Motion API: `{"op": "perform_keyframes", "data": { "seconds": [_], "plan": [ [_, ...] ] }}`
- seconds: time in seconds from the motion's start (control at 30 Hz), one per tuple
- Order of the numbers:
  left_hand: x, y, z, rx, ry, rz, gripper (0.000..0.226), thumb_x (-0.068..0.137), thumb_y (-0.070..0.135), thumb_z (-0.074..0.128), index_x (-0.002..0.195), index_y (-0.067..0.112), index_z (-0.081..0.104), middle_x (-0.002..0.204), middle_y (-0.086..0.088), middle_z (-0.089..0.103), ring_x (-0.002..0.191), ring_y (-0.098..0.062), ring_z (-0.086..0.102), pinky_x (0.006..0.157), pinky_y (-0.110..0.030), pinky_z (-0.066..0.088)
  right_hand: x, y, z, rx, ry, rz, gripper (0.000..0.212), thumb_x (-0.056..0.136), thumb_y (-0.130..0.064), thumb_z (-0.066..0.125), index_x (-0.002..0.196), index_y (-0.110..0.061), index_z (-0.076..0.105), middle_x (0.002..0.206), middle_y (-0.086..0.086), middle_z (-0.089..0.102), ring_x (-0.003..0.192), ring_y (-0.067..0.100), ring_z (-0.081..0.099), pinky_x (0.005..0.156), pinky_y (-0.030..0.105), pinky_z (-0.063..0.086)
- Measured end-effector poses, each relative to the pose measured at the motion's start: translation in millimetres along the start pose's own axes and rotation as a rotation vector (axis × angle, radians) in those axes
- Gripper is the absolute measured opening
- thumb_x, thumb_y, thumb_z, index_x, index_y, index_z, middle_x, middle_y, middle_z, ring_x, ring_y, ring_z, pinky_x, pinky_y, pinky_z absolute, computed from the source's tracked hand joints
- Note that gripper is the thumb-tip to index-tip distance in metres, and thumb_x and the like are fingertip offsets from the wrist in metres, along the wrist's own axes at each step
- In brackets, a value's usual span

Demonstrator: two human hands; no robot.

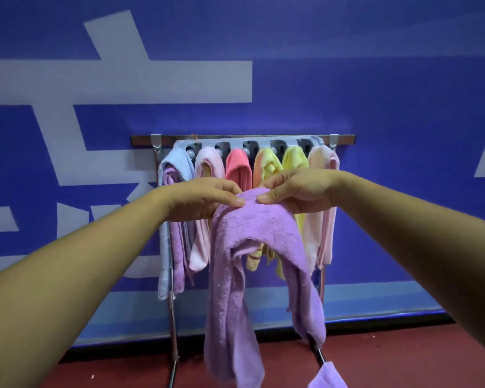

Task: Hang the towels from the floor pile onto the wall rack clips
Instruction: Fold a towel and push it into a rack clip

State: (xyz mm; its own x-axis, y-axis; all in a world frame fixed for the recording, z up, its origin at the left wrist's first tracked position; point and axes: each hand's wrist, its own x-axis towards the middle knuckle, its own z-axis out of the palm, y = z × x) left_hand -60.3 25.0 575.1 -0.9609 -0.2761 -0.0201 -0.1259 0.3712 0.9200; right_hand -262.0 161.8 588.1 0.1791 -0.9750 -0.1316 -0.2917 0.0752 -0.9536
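Note:
A purple towel (pixel 252 236) hangs bunched from both my hands, in front of the rack and a little below its clips. My left hand (pixel 205 197) pinches its top edge from the left, and my right hand (pixel 294 191) pinches the same edge from the right, thumbs almost touching. The grey clip rack (pixel 235 144) sits on a metal bar against the blue wall. Several towels hang from it: light blue with a purple one (pixel 174 175), pale pink (pixel 209 163), coral (pixel 237 166), two yellow ones (pixel 294 159) and a peach one (pixel 324 158).
The rack's metal legs (pixel 172 326) run down to the red floor (pixel 389 357). Another bit of purple towel (pixel 326 378) shows at the bottom edge. The blue wall carries large white markings.

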Motion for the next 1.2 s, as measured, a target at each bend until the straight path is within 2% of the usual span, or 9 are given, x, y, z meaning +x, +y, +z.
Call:
{"op": "perform_keyframes", "data": {
  "seconds": [0.07,0.17,0.27,0.5,0.63,0.77,0.93,1.13,1.2],
  "plan": [
    [8,4,-11,0.036,-0.061,-0.051,0.041,0.076,0.03,0.076,0.107,0.007,0.062,0.102,-0.009,0.064,0.096,-0.022,0.058,0.081,-0.028,0.045,3,-9,-13,-0.023,0.036,0.005,0.017,0.094,-0.007,0.057,0.084,0.002,0.068,0.083,0.008,0.067,0.074,0.014,0.066,0.07,0.022,0.057],
    [21,6,-26,0.066,-0.107,-0.077,0.037,0.083,0.022,0.072,0.114,0.003,0.066,0.111,-0.013,0.066,0.102,-0.026,0.059,0.093,-0.037,0.043,12,-12,-32,-0.056,0.103,0.031,0.02,0.092,-0.009,0.064,0.105,0.004,0.056,0.087,0.011,0.06,0.074,0.016,0.063,0.067,0.022,0.057],
    [41,9,-38,0.053,-0.007,-0.024,0.048,0.076,0.023,0.074,0.115,-0.004,0.065,0.113,-0.016,0.064,0.106,-0.028,0.056,0.096,-0.039,0.039,21,-17,-46,-0.091,0.225,0.0,0.009,0.101,-0.006,0.053,0.095,-0.001,0.058,0.078,0.005,0.062,0.066,0.011,0.064,0.059,0.022,0.055],
    [80,40,-72,-0.182,0.173,0.062,0.021,0.089,0.017,0.052,0.084,0.015,0.072,0.081,-0.004,0.071,0.072,-0.019,0.065,0.066,-0.026,0.053,69,-46,-87,-0.198,0.497,-0.123,0.023,0.098,-0.01,0.059,0.075,-0.009,0.055,0.072,0.006,0.049,0.068,0.021,0.05,0.065,0.035,0.045],
    [106,54,-92,-0.077,0.243,-0.003,0.028,0.091,0.018,0.046,0.096,0.006,0.071,0.09,-0.013,0.067,0.078,-0.025,0.06,0.079,-0.032,0.046,102,-59,-108,-0.258,0.682,-0.12,0.021,0.095,-0.012,0.064,0.076,-0.006,0.058,0.066,0.006,0.049,0.058,0.017,0.05,0.055,0.028,0.043],
    [130,47,-104,0.314,0.452,-0.019,0.017,0.08,0.007,0.052,0.097,0.005,0.055,0.083,-0.013,0.049,0.071,-0.024,0.042,0.061,-0.03,0.04,138,-58,-118,-0.629,0.828,-0.095,0.016,0.089,-0.02,0.071,0.084,-0.005,0.066,0.068,0.003,0.053,0.062,0.017,0.05,0.053,0.025,0.04],
    [145,21,-132,0.95,0.555,-0.101,0.025,0.087,0.021,0.049,0.11,0.024,0.041,0.098,-0.008,0.061,0.091,-0.029,0.05,0.085,-0.041,0.042,165,-49,-122,-1.039,0.854,-0.109,0.023,0.088,-0.02,0.069,0.105,-0.003,0.07,0.102,0.012,0.07,0.094,0.03,0.063,0.072,0.031,0.044],
    [144,0,-140,0.806,0.536,0.05,0.033,0.087,0.016,0.056,0.113,0.024,0.037,0.077,-0.008,0.054,0.069,-0.023,0.046,0.065,-0.036,0.036,153,-45,-122,-0.737,0.651,-0.052,0.03,0.085,-0.007,0.061,0.114,-0.017,0.063,0.105,0.007,0.065,0.087,0.022,0.061,0.074,0.037,0.055],
    [146,1,-139,0.851,0.539,0.043,0.031,0.087,0.018,0.056,0.112,0.024,0.038,0.081,-0.011,0.057,0.071,-0.024,0.047,0.069,-0.037,0.035,152,-45,-119,-0.881,0.65,-0.008,0.031,0.085,-0.009,0.063,0.114,-0.015,0.058,0.106,0.007,0.064,0.088,0.024,0.06,0.07,0.037,0.053]
  ]
}}
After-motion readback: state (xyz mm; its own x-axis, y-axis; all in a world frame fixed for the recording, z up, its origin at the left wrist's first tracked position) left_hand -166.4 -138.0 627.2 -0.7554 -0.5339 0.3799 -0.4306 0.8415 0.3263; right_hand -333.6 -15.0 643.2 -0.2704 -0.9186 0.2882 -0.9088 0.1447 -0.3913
